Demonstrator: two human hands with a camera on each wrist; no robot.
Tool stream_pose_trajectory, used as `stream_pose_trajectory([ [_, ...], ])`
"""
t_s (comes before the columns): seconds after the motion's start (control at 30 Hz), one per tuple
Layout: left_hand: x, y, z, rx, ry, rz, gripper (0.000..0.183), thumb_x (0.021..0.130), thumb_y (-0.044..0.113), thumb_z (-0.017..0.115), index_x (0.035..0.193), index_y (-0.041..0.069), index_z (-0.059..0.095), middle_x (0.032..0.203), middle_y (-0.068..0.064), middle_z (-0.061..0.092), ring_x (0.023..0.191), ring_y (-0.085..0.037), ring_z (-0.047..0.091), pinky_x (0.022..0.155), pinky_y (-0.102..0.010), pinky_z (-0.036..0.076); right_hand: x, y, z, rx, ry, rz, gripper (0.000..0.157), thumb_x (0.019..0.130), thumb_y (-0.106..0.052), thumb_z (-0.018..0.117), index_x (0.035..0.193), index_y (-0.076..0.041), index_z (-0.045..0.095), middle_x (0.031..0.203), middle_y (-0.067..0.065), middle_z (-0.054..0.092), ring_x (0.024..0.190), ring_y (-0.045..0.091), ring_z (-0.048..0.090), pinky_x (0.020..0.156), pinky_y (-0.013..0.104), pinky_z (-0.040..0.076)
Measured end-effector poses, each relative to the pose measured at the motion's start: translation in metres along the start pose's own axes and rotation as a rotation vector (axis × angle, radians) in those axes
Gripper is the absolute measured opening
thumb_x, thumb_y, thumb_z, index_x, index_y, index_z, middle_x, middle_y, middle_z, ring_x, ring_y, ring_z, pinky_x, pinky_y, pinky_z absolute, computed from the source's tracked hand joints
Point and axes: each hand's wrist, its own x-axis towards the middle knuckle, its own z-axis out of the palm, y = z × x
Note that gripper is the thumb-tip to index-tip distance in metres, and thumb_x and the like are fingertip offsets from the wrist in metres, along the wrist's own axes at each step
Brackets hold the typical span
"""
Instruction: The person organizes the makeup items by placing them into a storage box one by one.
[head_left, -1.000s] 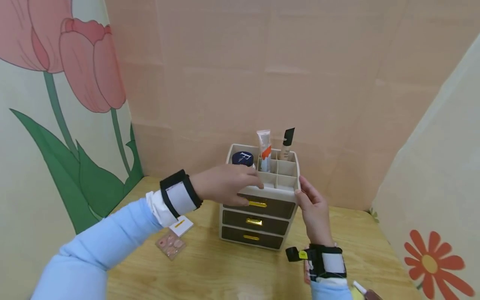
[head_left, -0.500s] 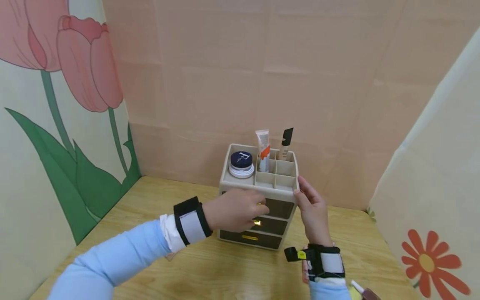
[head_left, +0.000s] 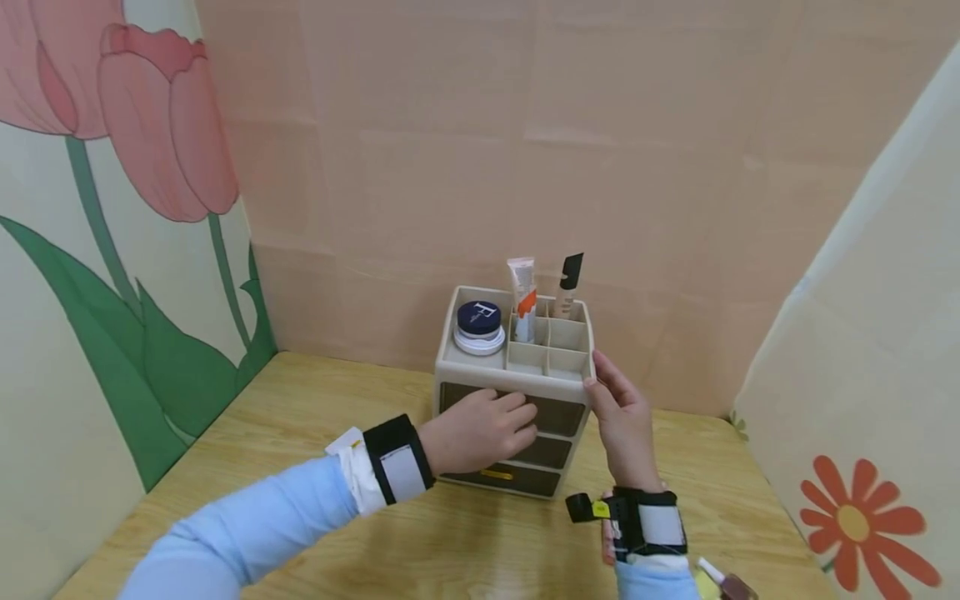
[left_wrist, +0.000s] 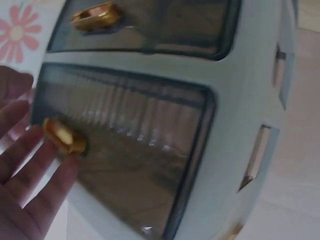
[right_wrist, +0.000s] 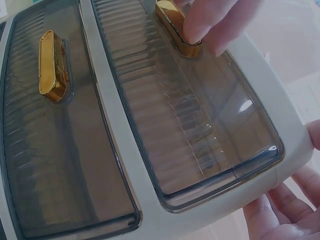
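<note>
A cream drawer organizer [head_left: 517,375] with smoky clear fronts stands on the table. My left hand [head_left: 483,429] is at its top drawer [head_left: 558,414], fingertips bent over the gold drawer handle [left_wrist: 65,137]. In the right wrist view two fingertips [right_wrist: 202,30] overlap that handle's end. My right hand [head_left: 626,421] grips the organizer's right upper edge, thumb in front and fingers round the side. On top sit a dark-lidded jar [head_left: 478,325] on a white base, a white tube [head_left: 522,300] with an orange patch, and a black-capped bottle [head_left: 569,287]. The drawers look closed.
A small white box [head_left: 346,439] lies partly behind the left wrist. Near the right sleeve are a brownish bottle with a white cap [head_left: 735,586] and a yellow item [head_left: 707,585]. A pink object [head_left: 608,546] shows beside the right wrist strap. A wall stands behind.
My left hand has come down from over the jar and front rim to the top drawer's handle, uncovering the jar. My right hand stays on the organizer's edge.
</note>
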Motion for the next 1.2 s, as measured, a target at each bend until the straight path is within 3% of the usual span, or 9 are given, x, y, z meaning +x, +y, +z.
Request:
stream_pose_trajectory([
  [0.3,-0.005,0.002,0.018,0.152,0.103,0.045,0.019,0.097,0.022,0.056,0.108,0.022,0.072,0.114,0.001,0.066,0.102,-0.016,0.057,0.066,-0.024,0.048,0.0,-0.002,0.003,0.002,-0.01,-0.02,0.046,0.101,-0.027,0.052,0.147,-0.024,0.045,0.148,0.001,0.044,0.13,0.02,0.043,0.108,0.043,0.036],
  [0.57,-0.005,-0.002,0.031,0.231,0.184,0.056,0.018,0.096,0.019,0.057,0.098,0.023,0.074,0.109,0.002,0.067,0.095,-0.016,0.057,0.059,-0.023,0.042,0.002,-0.005,0.004,0.0,-0.011,-0.023,0.046,0.101,-0.027,0.052,0.146,-0.024,0.045,0.148,0.001,0.043,0.131,0.021,0.043,0.108,0.044,0.036],
  [0.87,-0.004,0.0,0.031,0.199,0.195,0.034,0.018,0.096,0.017,0.057,0.092,0.023,0.074,0.103,0.004,0.066,0.091,-0.014,0.055,0.059,-0.023,0.039,0.002,-0.003,0.004,0.012,-0.002,-0.028,0.045,0.101,-0.023,0.052,0.146,-0.022,0.046,0.147,0.002,0.045,0.13,0.021,0.044,0.107,0.043,0.037],
  [1.2,-0.006,0.011,0.024,0.154,0.223,0.077,0.02,0.097,0.019,0.055,0.089,0.022,0.073,0.104,0.004,0.066,0.091,-0.013,0.057,0.06,-0.022,0.042,0.001,-0.001,0.002,0.004,0.012,-0.009,0.046,0.101,-0.027,0.053,0.146,-0.023,0.046,0.148,0.001,0.044,0.131,0.02,0.043,0.108,0.043,0.036],
])
